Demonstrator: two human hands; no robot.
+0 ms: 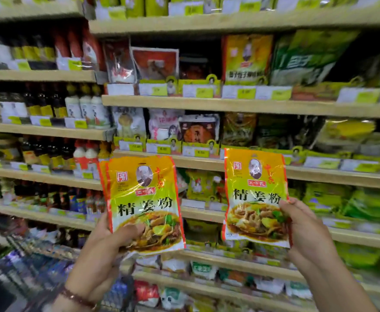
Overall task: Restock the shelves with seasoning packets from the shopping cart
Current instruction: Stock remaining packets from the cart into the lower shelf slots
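My left hand [103, 248] grips the lower left corner of a yellow-and-orange seasoning packet [144, 199], with a second packet's edge showing behind it on the left. My right hand [301, 226] pinches the lower right edge of a matching seasoning packet [254, 194]. Both packets are held upright in front of the shelves [207, 162], facing me. The shopping cart [15, 262] shows as blurred wire mesh at the lower left.
Wooden shelves fill the view. Bottles of sauce [49, 104] stand on the left section. Bags and packets of seasoning [245, 57] with price tags [202, 92] fill the right section, tightly stocked. A beaded bracelet sits on my left wrist.
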